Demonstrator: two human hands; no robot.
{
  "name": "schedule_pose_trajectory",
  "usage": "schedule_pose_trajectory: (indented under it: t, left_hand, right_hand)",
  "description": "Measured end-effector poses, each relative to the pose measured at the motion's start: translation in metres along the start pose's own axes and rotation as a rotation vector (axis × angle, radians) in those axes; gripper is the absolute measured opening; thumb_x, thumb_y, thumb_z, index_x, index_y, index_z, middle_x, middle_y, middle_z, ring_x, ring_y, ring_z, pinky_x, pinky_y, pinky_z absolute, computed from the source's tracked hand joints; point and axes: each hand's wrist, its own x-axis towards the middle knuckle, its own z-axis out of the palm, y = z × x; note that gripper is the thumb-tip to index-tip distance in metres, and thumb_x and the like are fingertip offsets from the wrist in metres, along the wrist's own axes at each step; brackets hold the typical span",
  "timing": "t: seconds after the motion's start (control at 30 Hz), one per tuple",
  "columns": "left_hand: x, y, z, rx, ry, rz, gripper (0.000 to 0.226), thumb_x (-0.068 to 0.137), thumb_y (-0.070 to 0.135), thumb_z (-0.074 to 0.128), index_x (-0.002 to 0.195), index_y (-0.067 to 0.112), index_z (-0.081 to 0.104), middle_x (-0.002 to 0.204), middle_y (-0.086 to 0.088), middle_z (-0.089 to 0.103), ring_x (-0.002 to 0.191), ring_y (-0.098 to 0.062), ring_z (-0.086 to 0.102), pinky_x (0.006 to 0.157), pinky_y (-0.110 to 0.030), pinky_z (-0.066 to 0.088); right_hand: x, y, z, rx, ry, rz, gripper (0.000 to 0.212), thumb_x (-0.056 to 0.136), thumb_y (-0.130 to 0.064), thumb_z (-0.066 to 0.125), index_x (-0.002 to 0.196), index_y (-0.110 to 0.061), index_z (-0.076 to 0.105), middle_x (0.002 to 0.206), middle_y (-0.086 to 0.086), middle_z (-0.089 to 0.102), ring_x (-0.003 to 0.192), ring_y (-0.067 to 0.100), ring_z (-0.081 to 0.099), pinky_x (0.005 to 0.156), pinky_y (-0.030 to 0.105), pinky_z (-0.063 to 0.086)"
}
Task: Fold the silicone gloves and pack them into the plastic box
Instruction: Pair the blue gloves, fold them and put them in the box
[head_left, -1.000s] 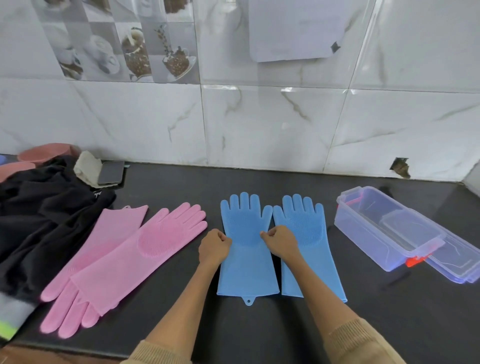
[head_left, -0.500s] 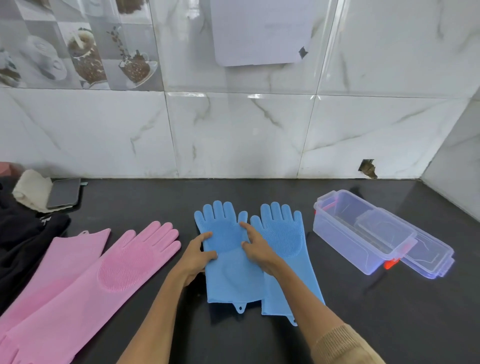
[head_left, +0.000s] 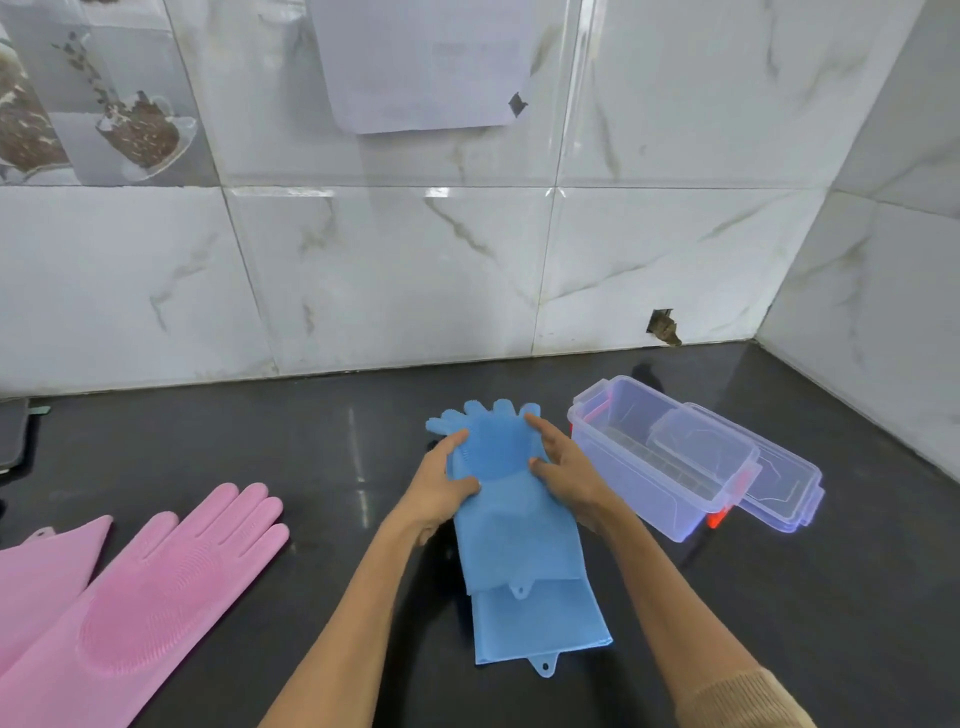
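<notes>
1. Two blue silicone gloves (head_left: 514, 525) lie stacked mid-bench, the upper one set a little further back than the lower.
2. The left hand (head_left: 441, 488) and right hand (head_left: 566, 483) grip the stack's sides, fingers curled round it.
3. Folding seems about to begin (no crease yet); next, double the stack over.
4. The clear plastic box (head_left: 660, 457) waits open, right.

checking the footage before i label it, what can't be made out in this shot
- Head view: lower blue glove, mostly covered by the upper blue glove.
- Pink gloves: cuffs cut off by the left and bottom edges.
- Paper on the wall: print too blurred to read.
- Box lid: partly hidden behind the plastic box.
</notes>
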Motion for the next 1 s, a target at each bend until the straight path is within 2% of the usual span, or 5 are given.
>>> schedule_pose_trajectory:
  t: [0.17,0.3,0.47,0.7,1.0]
  left_hand:
    - [-0.013,-0.024,0.023,0.026,-0.007,-0.002,0.074,0.086,0.0,0.057,0.145,0.034,0.027,0.137,0.012,0.032,0.112,-0.006,0.045,0.065,-0.01,0.048]
    - [-0.029,-0.037,0.025,-0.023,0.119,-0.098,0.059,0.089,0.008,0.06,0.139,0.026,0.035,0.136,0.003,0.046,0.117,-0.019,0.051,0.067,-0.03,0.057]
    - [-0.042,-0.034,0.031,0.108,0.402,-0.126,0.025,0.084,0.015,0.069,0.108,0.009,0.062,0.108,-0.007,0.066,0.093,-0.023,0.066,0.068,-0.041,0.061]
    - [-0.057,-0.027,0.034,0.496,0.455,-0.196,0.015,0.082,0.015,0.068,0.073,0.004,0.073,0.071,-0.009,0.072,0.063,-0.027,0.069,0.069,-0.039,0.06]
    - [-0.059,-0.023,0.04,0.516,0.453,-0.19,0.015,0.085,0.01,0.063,0.07,0.008,0.065,0.079,-0.016,0.073,0.07,-0.03,0.07,0.069,-0.041,0.061]
  right_hand:
    - [-0.027,0.026,-0.011,-0.067,0.064,0.09,0.053,0.095,-0.008,0.047,0.143,-0.023,0.033,0.149,0.002,0.039,0.133,0.022,0.043,0.107,0.039,0.04]
    - [-0.043,0.035,-0.014,-0.086,0.148,0.191,0.052,0.092,-0.023,0.057,0.139,-0.02,0.036,0.128,0.003,0.055,0.113,0.023,0.057,0.082,0.034,0.054]
    - [-0.055,0.039,-0.013,-0.255,0.257,0.272,0.011,0.089,-0.027,0.063,0.086,-0.016,0.065,0.099,0.007,0.071,0.073,0.015,0.069,0.057,0.02,0.057]
    - [-0.064,0.036,-0.01,-0.347,0.2,0.354,0.022,0.091,-0.025,0.057,0.084,-0.008,0.07,0.087,0.005,0.069,0.071,0.018,0.069,0.07,0.025,0.057]
    - [-0.075,0.034,-0.01,-0.438,0.238,0.318,0.014,0.09,-0.02,0.057,0.083,-0.01,0.063,0.088,0.009,0.067,0.069,0.021,0.067,0.065,0.025,0.054]
